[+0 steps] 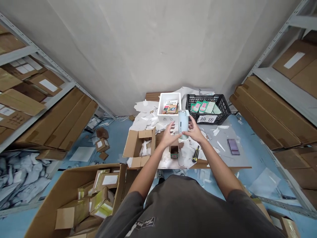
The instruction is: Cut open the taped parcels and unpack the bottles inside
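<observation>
A pale blue insulated bottle (183,123) with a lid stands upright in the air above the table. My right hand (194,131) is closed on its right side, thumb across the lower front. On the other side my left hand (169,136) has its fingers spread apart from the bottle, and its thumb reaches the lower front. Beneath the hands is a small open carton (174,152). To the left stands an open cardboard box (134,145) with white paper inside. A yellow and black utility knife (195,154) lies on crumpled paper to the right.
Behind the bottle are a white foam box (161,118) with books and a black crate (224,109) with green-and-white packs. A purple pixelated patch (233,146) lies on the right. A large carton (55,195) of parcels stands lower left. Loaded shelves (53,96) flank both sides.
</observation>
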`<state>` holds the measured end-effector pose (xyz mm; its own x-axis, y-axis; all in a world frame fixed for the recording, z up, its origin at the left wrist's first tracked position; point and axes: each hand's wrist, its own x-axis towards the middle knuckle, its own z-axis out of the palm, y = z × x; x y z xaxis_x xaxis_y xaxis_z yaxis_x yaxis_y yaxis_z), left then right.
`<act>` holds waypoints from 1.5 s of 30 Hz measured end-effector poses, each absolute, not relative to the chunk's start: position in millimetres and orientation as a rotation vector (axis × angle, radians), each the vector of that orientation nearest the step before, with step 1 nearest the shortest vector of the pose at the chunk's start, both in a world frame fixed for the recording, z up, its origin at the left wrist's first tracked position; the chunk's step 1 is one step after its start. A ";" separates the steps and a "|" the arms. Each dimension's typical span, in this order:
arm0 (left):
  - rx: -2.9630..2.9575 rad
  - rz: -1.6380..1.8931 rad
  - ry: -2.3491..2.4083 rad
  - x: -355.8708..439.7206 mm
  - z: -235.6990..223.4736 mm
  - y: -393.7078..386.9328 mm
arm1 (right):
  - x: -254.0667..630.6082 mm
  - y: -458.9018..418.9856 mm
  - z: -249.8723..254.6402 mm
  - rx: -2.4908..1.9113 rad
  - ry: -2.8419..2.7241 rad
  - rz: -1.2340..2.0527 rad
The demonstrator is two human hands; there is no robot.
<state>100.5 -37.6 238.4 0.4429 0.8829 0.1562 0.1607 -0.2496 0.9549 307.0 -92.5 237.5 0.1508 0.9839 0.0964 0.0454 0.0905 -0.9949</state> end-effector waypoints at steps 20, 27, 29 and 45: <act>2.191 0.527 1.226 68.0 194.1 -22.5 | 257.7 -136.0 45.9 -1.653 -1.030 1.245; 2.204 0.454 1.272 64.5 173.7 -36.3 | 236.5 -132.2 20.0 -2.004 -0.879 1.204; 2.209 0.468 1.277 62.7 171.1 -38.4 | 233.7 -134.6 18.6 -2.005 -0.874 1.216; 2.207 0.666 1.327 46.0 168.2 -45.8 | 214.1 -142.3 -5.2 -2.013 -1.243 0.886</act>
